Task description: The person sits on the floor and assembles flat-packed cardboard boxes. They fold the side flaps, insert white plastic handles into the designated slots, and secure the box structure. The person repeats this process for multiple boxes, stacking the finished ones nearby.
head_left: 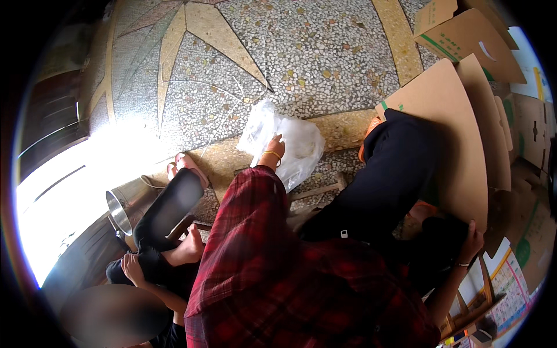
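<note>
The left hand [275,147], the nearer one, is resting on the plastic bag [304,142] lying on the floor [331,69]; whether its grip is pinching, I cannot tell. Well right of the bag, the right hand [472,243] is touching the cardboard [444,124], its grip unclear.

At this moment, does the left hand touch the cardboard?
No, the left hand is at the whitish plastic bag, apart from the cardboard.

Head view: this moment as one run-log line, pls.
left hand: on white plastic bag, grip unclear | right hand: at lower edge of brown cardboard, grip unclear | picture left: metal bucket
</note>
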### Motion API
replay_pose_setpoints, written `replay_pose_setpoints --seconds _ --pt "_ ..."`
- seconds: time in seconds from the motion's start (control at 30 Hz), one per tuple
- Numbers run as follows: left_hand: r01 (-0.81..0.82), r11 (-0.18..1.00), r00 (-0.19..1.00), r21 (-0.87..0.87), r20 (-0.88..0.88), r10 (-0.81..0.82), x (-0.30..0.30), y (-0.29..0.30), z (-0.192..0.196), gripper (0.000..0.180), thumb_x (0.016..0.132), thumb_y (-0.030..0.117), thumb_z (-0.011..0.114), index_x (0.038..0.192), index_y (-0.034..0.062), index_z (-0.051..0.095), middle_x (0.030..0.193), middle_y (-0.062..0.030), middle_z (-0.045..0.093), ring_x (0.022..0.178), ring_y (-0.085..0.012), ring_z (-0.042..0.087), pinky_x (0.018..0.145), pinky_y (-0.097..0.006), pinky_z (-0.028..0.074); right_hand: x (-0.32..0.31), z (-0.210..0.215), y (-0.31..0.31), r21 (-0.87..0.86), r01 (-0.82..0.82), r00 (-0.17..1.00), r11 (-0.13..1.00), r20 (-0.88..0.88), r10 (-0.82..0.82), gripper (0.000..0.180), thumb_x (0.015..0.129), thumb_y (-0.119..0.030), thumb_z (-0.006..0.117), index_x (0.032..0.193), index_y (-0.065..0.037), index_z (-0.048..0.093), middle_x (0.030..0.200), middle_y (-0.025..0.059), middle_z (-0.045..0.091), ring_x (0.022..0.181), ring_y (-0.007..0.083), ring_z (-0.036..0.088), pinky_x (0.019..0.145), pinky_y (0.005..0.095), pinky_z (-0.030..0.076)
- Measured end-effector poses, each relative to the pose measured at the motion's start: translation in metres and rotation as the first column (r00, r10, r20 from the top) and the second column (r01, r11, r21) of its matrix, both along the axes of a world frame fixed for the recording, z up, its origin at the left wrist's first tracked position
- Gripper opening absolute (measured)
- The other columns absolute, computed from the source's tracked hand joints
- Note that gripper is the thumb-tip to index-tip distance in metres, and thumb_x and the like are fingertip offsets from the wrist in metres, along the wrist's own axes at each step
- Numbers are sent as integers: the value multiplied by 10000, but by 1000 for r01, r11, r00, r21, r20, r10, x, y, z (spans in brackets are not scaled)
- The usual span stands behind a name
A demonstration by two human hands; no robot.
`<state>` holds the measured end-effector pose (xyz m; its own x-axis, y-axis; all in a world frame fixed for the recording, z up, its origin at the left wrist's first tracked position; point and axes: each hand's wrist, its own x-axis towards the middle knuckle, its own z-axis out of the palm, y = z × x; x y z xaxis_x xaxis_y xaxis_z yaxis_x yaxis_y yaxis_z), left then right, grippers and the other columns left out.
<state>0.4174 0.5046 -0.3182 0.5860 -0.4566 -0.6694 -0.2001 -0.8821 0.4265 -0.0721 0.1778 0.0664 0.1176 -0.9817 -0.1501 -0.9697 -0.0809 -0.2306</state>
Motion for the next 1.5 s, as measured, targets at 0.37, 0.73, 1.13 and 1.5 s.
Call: replay_pose_setpoints --seconds 0.37,0.73,1.13,1.5 --pt "-3 961 1000 277 -4 5 26 15 -39 645 773 237 578 1280 -43 295 1273 -244 405 1207 -336 375 1004 -379 314 25 -2 20 -10 119 938 993 328 -109 299 884 -205 541 994 69 588 915 97 631 825 129 547 746 262 436" --pt "249 881 963 401 -11 -268 18 13 -38 356 745 365 620 1018 137 638 1092 -55 599 1041 -242 535 896 -354 409 30 -3 27 -29 156 910 987 393 -132 288 884 -209 546 946 69 588 879 95 624 787 125 533 719 267 436" --pt "26 978 999 205 40 -35 25 19 5 347 660 365 710 779 53 618 861 -133 629 822 -292 597 752 -378 465 33 -8 33 -50 166 892 985 434 -128 278 888 -208 539 964 56 585 892 90 623 791 134 547 721 266 442" --pt "71 993 986 95 146 -84 28 3 41 282 727 308 582 842 51 597 913 -164 618 881 -326 581 761 -415 449 22 -18 34 -60 118 853 991 518 -70 254 894 -169 524 989 61 576 930 82 614 832 126 540 747 253 432"
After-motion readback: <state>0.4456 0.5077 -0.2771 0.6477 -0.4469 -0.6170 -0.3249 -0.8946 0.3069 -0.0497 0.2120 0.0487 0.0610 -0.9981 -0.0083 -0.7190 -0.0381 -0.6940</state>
